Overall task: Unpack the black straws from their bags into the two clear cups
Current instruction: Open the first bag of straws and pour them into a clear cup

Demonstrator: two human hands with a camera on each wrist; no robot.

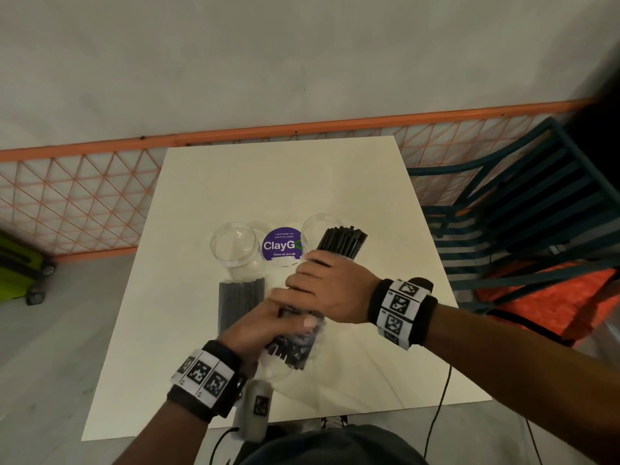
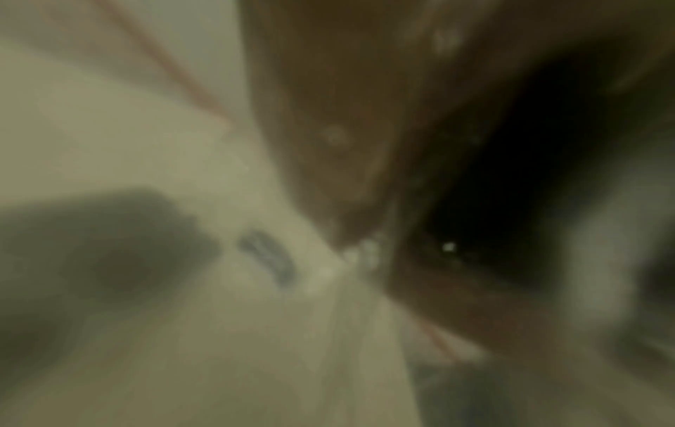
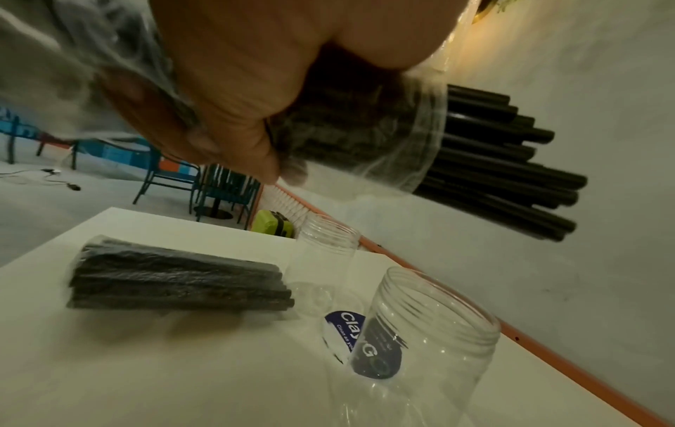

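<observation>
A bundle of black straws (image 1: 342,241) (image 3: 500,161) sticks out of the open end of a clear plastic bag (image 1: 295,347) (image 3: 412,144), held above the table. My right hand (image 1: 322,290) (image 3: 233,95) grips the bundle through the bag near its opening. My left hand (image 1: 265,325) holds the bag lower down. The straw tips hang over the right clear cup (image 1: 318,229) (image 3: 431,341). The left clear cup (image 1: 238,250) (image 3: 325,254) stands empty. A second, unopened bag of straws (image 1: 240,303) (image 3: 179,283) lies flat before it. The left wrist view is a blur.
A purple round ClayGo sticker (image 1: 281,245) (image 3: 350,338) lies between the cups on the white table (image 1: 369,364). An orange mesh fence (image 1: 84,196) runs behind it. Teal chairs (image 1: 523,209) stand to the right, a green suitcase (image 1: 20,266) to the left.
</observation>
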